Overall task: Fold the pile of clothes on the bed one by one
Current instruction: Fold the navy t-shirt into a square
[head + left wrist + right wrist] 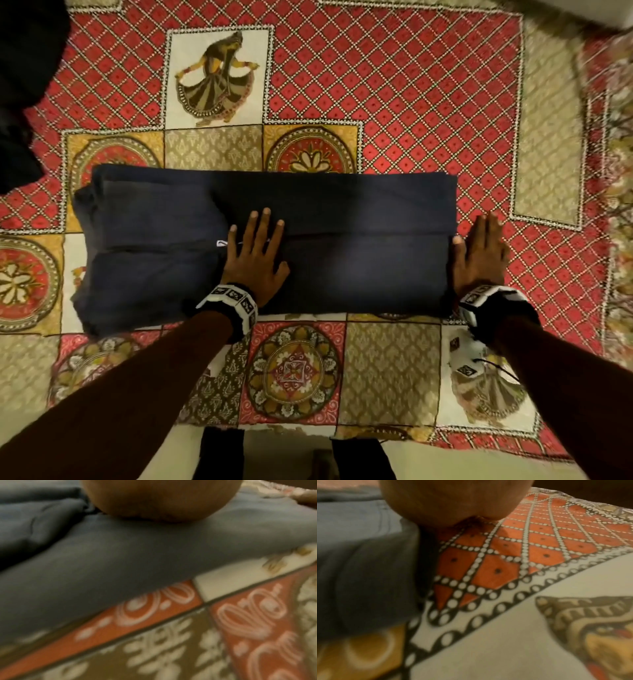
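Note:
A dark navy garment (342, 240) lies folded into a long rectangle across the patterned bed cover (394, 85). My left hand (255, 250) presses flat on its middle, fingers spread and straight, beside a small white label (221, 243). My right hand (481, 250) lies flat on the cover against the garment's right edge, fingers straight. In the left wrist view the heel of the palm (161, 500) rests on the navy cloth (120, 555). In the right wrist view the palm (453, 500) sits beside the garment's folded edge (368, 568).
A heap of dark clothes (24, 85) lies at the far left of the bed. The bed's near edge (308, 431) runs along the bottom, with the person's dark trouser legs (222, 455) below it. The red lattice part of the cover stretches behind the garment.

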